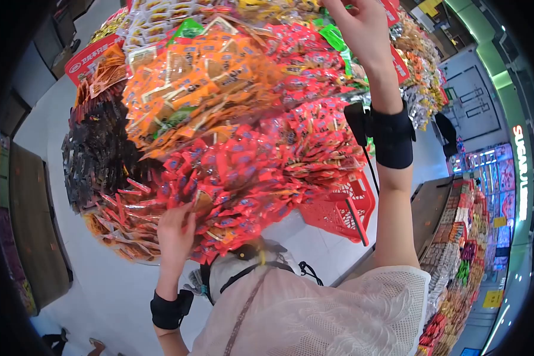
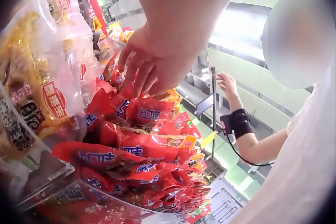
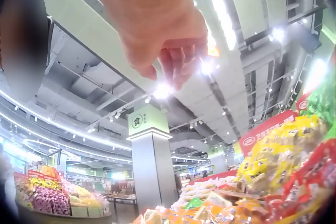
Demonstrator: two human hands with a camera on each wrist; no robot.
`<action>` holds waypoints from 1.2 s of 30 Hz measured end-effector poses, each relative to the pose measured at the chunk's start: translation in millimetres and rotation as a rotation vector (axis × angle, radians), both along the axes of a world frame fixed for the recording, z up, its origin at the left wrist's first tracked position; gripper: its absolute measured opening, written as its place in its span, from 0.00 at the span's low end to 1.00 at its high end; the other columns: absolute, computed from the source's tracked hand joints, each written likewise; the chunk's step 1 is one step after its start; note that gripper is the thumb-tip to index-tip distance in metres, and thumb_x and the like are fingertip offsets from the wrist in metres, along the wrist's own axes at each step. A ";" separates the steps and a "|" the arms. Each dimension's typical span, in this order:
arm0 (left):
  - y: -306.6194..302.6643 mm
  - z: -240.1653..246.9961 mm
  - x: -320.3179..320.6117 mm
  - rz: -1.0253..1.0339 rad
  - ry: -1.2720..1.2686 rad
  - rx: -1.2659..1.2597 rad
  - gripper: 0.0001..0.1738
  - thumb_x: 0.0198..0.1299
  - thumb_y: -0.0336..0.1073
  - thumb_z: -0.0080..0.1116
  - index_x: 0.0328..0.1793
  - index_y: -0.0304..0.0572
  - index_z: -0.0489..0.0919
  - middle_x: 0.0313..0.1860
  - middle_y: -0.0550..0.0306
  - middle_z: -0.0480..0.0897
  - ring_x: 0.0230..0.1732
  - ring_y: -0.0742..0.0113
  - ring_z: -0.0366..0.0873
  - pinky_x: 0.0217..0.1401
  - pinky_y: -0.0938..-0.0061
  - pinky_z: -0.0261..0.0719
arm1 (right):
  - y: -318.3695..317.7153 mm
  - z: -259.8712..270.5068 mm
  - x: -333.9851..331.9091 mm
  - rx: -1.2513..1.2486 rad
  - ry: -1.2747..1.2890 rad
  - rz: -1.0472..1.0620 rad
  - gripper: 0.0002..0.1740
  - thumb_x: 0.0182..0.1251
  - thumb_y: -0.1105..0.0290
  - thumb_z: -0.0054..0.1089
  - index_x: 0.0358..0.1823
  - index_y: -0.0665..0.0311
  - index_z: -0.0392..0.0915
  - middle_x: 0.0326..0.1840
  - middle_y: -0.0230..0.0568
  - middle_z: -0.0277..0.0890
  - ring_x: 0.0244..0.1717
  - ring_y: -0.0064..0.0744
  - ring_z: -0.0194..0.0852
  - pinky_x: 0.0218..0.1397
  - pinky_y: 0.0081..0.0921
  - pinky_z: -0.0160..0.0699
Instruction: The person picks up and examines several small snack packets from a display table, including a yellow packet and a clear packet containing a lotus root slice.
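My left hand (image 1: pixel 177 228) rests at the near edge of a heap of red snack packets (image 1: pixel 237 160). In the left wrist view its loosely bent fingers touch the upper red packets (image 2: pixel 152 113), with no packet plainly gripped. My right hand (image 1: pixel 362 35) is raised over the far right side of the heap. From the right wrist, that hand (image 3: pixel 168 40) hangs in the air above the packets, fingers loosely bent and holding nothing visible. Orange packets (image 1: pixel 190 83) are piled beyond the red ones, and dark packets (image 1: pixel 98 142) lie to their left.
A red basket (image 1: pixel 338 210) is on the floor right of the heap. Yellow packets (image 3: pixel 278 150) and a red sign (image 3: pixel 268 132) stand out on the display. Another snack stand (image 1: pixel 457 261) is at the right; a brown counter (image 1: pixel 32 225) is at the left.
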State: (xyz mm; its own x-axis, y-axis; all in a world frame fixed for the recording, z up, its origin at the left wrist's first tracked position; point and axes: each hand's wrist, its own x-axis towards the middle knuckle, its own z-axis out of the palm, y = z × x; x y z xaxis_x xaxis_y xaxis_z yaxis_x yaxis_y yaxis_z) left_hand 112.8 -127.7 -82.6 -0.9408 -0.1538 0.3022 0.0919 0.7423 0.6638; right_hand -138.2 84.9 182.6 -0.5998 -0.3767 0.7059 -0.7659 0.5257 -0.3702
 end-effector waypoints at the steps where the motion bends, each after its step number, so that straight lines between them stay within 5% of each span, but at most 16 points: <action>1: 2.2 0.6 0.9 0.014 -0.002 -0.019 0.12 0.48 0.27 0.56 0.41 0.38 0.77 0.34 0.51 0.78 0.37 0.54 0.75 0.43 0.65 0.70 | 16.7 -1.4 3.6 0.009 0.030 -0.037 0.09 0.60 0.67 0.54 0.34 0.67 0.76 0.26 0.35 0.75 0.27 0.20 0.71 0.28 0.19 0.67; 4: 8.2 2.0 3.3 0.033 -0.026 -0.031 0.12 0.50 0.28 0.55 0.43 0.38 0.77 0.35 0.50 0.79 0.38 0.53 0.75 0.43 0.65 0.70 | 69.7 -10.4 13.4 0.005 0.054 -0.136 0.09 0.60 0.67 0.55 0.35 0.64 0.77 0.27 0.36 0.77 0.28 0.21 0.72 0.29 0.17 0.68; 5: 9.5 2.0 4.3 0.046 -0.039 -0.036 0.12 0.50 0.28 0.55 0.43 0.38 0.77 0.35 0.49 0.79 0.38 0.53 0.75 0.43 0.65 0.70 | 95.1 -26.3 -3.5 -0.117 -0.008 0.007 0.12 0.62 0.64 0.53 0.40 0.64 0.77 0.30 0.34 0.78 0.32 0.20 0.75 0.35 0.16 0.70; 7: 11.4 -2.4 5.9 0.065 -0.078 -0.023 0.12 0.52 0.29 0.54 0.44 0.37 0.77 0.38 0.48 0.79 0.41 0.52 0.75 0.46 0.65 0.71 | 125.4 -32.1 9.5 -0.131 -0.061 -0.042 0.09 0.62 0.69 0.54 0.41 0.64 0.77 0.32 0.27 0.76 0.33 0.12 0.69 0.35 0.09 0.65; 10: 13.8 -9.1 7.9 0.100 -0.135 -0.006 0.12 0.54 0.30 0.53 0.46 0.36 0.76 0.41 0.47 0.78 0.43 0.52 0.75 0.48 0.66 0.71 | 166.2 -45.4 18.5 -0.152 0.000 -0.154 0.12 0.56 0.62 0.57 0.36 0.63 0.79 0.27 0.36 0.78 0.27 0.22 0.74 0.29 0.19 0.71; 13: 20.2 -1.6 8.0 0.120 -0.133 -0.050 0.13 0.54 0.30 0.53 0.46 0.36 0.76 0.41 0.47 0.78 0.44 0.52 0.75 0.48 0.66 0.71 | 201.2 -63.3 33.8 -0.238 -0.047 -0.197 0.08 0.58 0.69 0.57 0.36 0.64 0.78 0.24 0.30 0.76 0.24 0.11 0.68 0.24 0.11 0.64; 20: 43.5 23.1 0.0 0.131 0.050 -0.214 0.13 0.54 0.28 0.52 0.47 0.35 0.74 0.40 0.47 0.76 0.43 0.52 0.73 0.46 0.66 0.70 | 278.7 -133.4 54.9 -0.175 -0.188 -0.320 0.07 0.56 0.71 0.57 0.36 0.64 0.78 0.27 0.32 0.76 0.26 0.16 0.68 0.29 0.16 0.66; 24: 68.4 29.4 -12.5 0.063 0.130 -0.208 0.13 0.53 0.26 0.53 0.46 0.36 0.74 0.39 0.48 0.76 0.41 0.54 0.74 0.45 0.68 0.71 | 297.8 -178.8 76.6 0.004 -0.360 -0.218 0.07 0.57 0.75 0.56 0.38 0.64 0.77 0.32 0.31 0.76 0.31 0.17 0.69 0.32 0.15 0.66; 30: 104.2 40.4 -18.3 -0.013 0.079 -0.077 0.12 0.51 0.24 0.54 0.44 0.39 0.75 0.37 0.50 0.76 0.40 0.57 0.74 0.43 0.71 0.71 | 293.9 -219.1 96.1 0.048 -0.519 -0.049 0.08 0.52 0.78 0.57 0.35 0.66 0.77 0.33 0.36 0.74 0.37 0.30 0.73 0.36 0.22 0.71; 36: 122.9 38.6 -23.1 -0.096 0.154 -0.114 0.13 0.51 0.24 0.55 0.44 0.38 0.75 0.38 0.51 0.77 0.42 0.56 0.74 0.46 0.70 0.70 | 292.4 -240.7 91.6 0.042 -0.392 -0.047 0.06 0.53 0.78 0.57 0.34 0.68 0.75 0.31 0.38 0.74 0.35 0.30 0.72 0.37 0.22 0.70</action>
State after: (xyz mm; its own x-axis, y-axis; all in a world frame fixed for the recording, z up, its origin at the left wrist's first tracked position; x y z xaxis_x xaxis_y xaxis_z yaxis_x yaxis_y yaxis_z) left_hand 89.7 -4.8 -44.0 -0.8909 -0.0220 0.4537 0.2597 0.7948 0.5485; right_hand -46.6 377.3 -58.2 -0.8381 -0.3659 0.4046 -0.5454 0.5777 -0.6073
